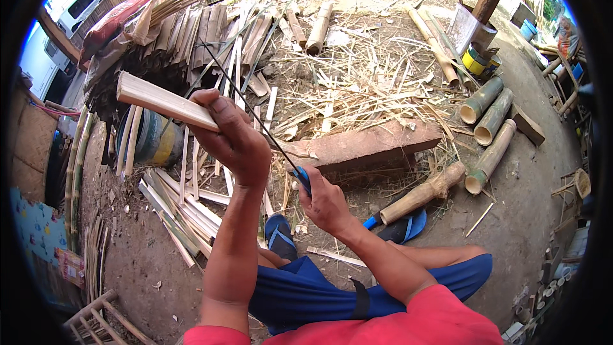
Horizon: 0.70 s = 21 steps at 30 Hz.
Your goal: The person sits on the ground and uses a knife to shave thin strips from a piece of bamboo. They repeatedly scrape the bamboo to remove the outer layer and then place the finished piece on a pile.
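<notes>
My left hand [239, 140] is raised in front of me, its fingers and thumb closed round one end of a split bamboo slat [159, 102]. The slat's pale cut side shows, and its free end points up to the left. A knife with a blue handle [303, 180] is gripped in my right hand [327, 203], lower and farther right. Its long, thin, dark blade [268, 133] slants up to the left, passing close by my left knuckles. Whether blade and hand touch, I cannot tell.
Beyond my feet lies a thick wooden beam [377, 144], with bamboo shavings [357, 89] heaped behind it. Bamboo tubes [488, 118] and a knotty bamboo piece [424, 193] lie at right. Split strips [182, 207] are piled left, near a dark bucket [156, 137].
</notes>
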### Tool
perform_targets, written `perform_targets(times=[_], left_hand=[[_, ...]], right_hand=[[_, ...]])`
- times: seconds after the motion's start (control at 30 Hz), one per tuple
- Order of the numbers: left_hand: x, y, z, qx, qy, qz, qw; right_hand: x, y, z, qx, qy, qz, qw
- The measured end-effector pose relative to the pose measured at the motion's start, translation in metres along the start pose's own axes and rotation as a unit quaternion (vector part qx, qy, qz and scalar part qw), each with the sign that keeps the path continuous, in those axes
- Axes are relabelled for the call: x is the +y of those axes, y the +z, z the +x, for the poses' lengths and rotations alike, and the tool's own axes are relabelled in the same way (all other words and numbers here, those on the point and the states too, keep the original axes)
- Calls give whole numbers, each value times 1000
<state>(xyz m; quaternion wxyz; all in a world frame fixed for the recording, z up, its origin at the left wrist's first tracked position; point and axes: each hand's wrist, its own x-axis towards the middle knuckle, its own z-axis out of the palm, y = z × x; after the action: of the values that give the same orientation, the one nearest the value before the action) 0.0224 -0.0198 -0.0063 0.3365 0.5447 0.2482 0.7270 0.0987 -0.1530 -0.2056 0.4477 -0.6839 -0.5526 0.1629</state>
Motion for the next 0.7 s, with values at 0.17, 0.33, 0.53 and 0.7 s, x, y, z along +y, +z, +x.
perform_targets(times=[0.17,0.33,0.53,0.7], left_hand=[[-6,-6,8,46,40,36,997],[-9,-20,22,24,44,55,997],[-9,-28,28,-19,-84,-29,996],[-9,-21,15,12,-100,-95,990]], right_hand=[[93,22,-19,-147,336,-173,914],[131,34,-56,-108,290,-80,948],[16,-14,-18,-97,261,16,960],[-26,-9,-15,-87,120,106,983]])
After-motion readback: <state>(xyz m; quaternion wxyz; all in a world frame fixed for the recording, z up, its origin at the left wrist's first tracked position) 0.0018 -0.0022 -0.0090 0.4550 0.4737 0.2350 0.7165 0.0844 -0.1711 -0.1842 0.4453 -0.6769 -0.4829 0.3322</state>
